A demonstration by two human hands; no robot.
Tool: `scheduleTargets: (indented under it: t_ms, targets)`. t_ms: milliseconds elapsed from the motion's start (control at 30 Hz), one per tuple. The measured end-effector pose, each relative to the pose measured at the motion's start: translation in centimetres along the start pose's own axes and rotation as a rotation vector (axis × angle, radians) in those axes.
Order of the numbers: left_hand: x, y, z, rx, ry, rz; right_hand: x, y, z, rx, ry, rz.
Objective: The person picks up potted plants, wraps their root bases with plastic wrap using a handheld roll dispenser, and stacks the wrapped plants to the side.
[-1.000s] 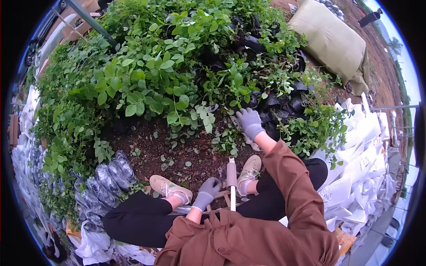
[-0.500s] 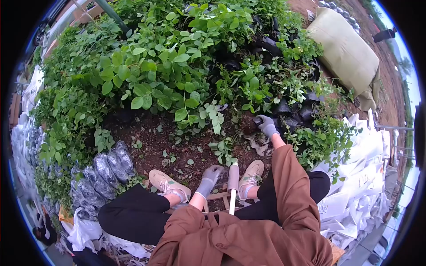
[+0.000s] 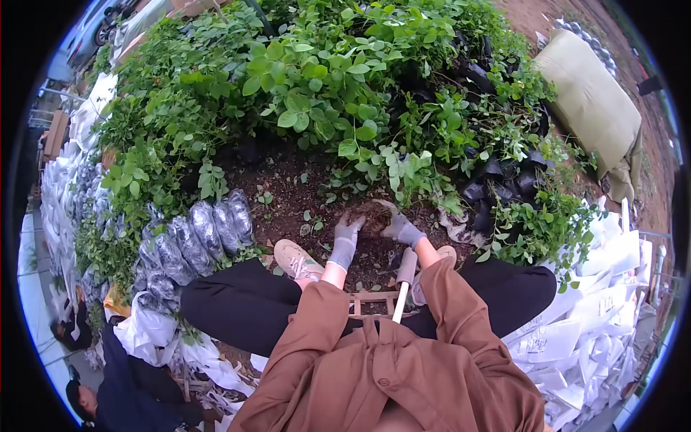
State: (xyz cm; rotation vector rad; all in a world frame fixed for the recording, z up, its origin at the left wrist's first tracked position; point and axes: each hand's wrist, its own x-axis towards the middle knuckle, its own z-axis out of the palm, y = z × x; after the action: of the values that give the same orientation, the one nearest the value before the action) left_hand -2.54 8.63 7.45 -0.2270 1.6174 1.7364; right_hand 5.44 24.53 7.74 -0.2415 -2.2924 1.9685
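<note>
Both of my hands wear grey gloves and meet over the dark soil [image 3: 288, 194] in front of my shoes. Between them is a brown root ball [image 3: 373, 217] with leafy stems beyond it. My left hand [image 3: 347, 237] touches its left side, and my right hand [image 3: 400, 226] curves round its right side. A white roll on a pole [image 3: 407, 268] stands just below my right hand. Dark plastic-wrapped pots [image 3: 497, 180] with green plants lie to the right. A crumpled, dirty pale cloth or bag [image 3: 461, 229] lies right of my right hand.
Leafy plants [image 3: 309, 79] spread across the far side. Silvery wrapped bundles [image 3: 194, 241] lie at left, white bags [image 3: 576, 324] at right. A big pale green sack [image 3: 590, 108] sits at the back right. A person in dark clothes [image 3: 137, 381] is at the lower left.
My right hand has moved left and inward with the dark root ball. My left hand has risen to meet it. The view has shifted, and a person has come into sight at lower left.
</note>
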Motion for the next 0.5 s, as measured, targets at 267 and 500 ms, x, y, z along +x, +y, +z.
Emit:
scheduleTargets:
  t_ms: [267,500]
  targets:
    - [0.5,-7.1,-3.2,-0.041,0.336,0.105,-2.8,2.1,4.3,-0.351,0.272,0.106]
    - [0.0,-5.6,-2.7,0.586,0.251,0.012,-3.0,3.3,7.0,-0.211,0.271,0.502]
